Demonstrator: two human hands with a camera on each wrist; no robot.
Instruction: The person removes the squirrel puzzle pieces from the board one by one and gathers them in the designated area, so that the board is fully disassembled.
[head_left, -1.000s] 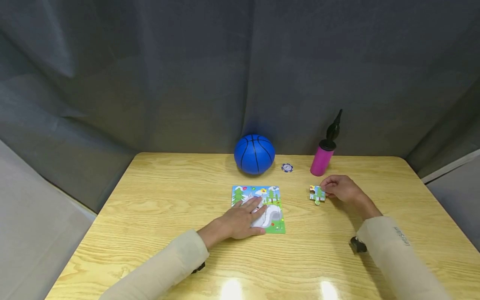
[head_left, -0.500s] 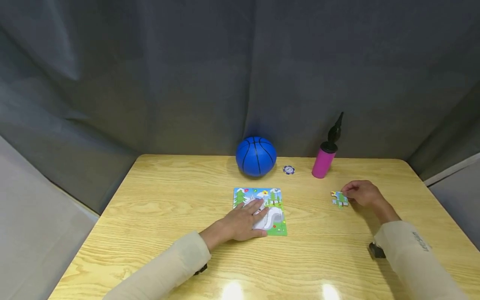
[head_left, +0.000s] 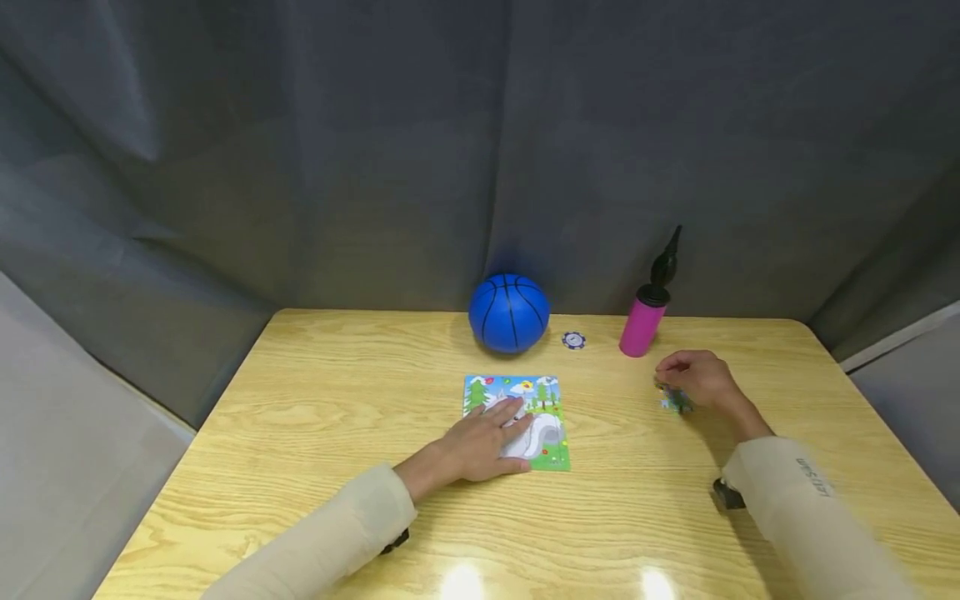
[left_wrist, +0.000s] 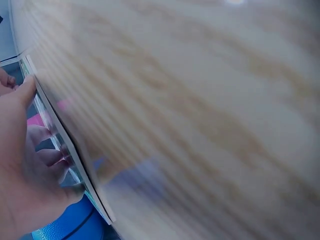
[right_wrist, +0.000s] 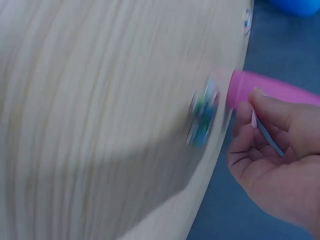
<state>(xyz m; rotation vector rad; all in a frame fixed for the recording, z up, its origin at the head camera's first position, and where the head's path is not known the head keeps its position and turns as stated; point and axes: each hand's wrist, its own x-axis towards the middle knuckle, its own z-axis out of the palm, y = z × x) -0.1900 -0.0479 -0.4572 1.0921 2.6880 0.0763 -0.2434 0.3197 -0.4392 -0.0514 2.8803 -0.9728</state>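
Observation:
My left hand (head_left: 480, 442) lies with fingers spread over a jigsaw puzzle (head_left: 551, 429) showing trees, flowers and a pale animal with a bushy tail; the palm and fingers cover its left part. The thin puzzle edge (left_wrist: 75, 150) shows beneath the fingers in the left wrist view. On the right, my right hand (head_left: 701, 379) hovers over a blurred jigsaw piece (head_left: 677, 400). In the right wrist view the same piece (right_wrist: 202, 112) appears apart from the fingertips, over the table. Thumb and fingers of my right hand (right_wrist: 275, 145) are loosely curled, with a narrow gap between them.
A blue basketball (head_left: 509, 313) sits at the table's back edge, a poker chip (head_left: 573, 340) beside it. Further right stands a pink hand pump (head_left: 642, 325) with a black nozzle. Dark curtain (head_left: 390, 167) hangs behind the wooden table (head_left: 337, 375).
The right hand carried the jigsaw piece to the right, away from the puzzle, and let it go. It then moved slightly back left and away from me. The left hand stayed on the puzzle.

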